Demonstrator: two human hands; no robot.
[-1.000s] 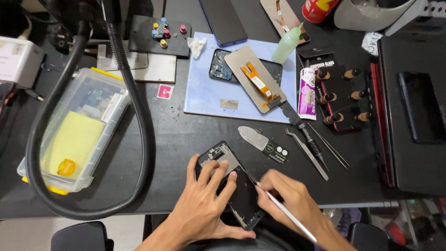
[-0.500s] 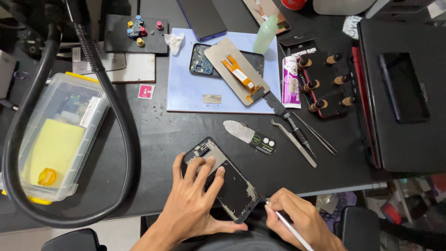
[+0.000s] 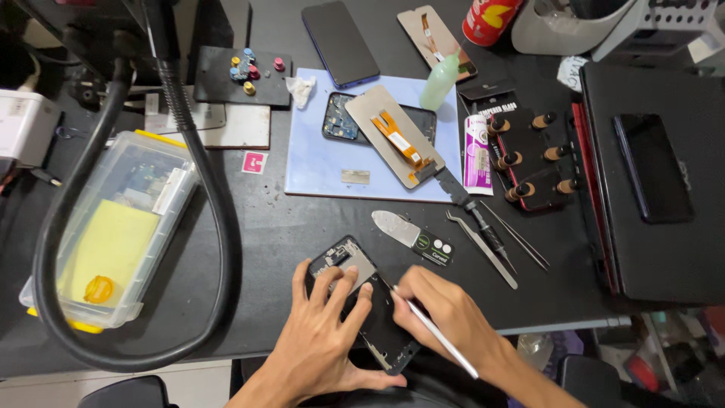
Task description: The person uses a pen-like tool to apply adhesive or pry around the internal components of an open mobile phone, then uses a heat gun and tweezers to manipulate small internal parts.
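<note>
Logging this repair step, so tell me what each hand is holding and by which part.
Right hand holds a thin white tool near its tip end. Left hand lies flat on the opened phone, fingers spread over its upper part, pressing rather than gripping.

Left hand (image 3: 325,340) pressed flat on opened phone (image 3: 362,302); right hand (image 3: 445,313) gripped thin white tool (image 3: 434,336) at phone's edge.

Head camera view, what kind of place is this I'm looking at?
Most likely a phone repair bench. The left hand steadies an opened phone while the right hand holds a thin tool. Tweezers and a detached screen lie nearby.
</note>
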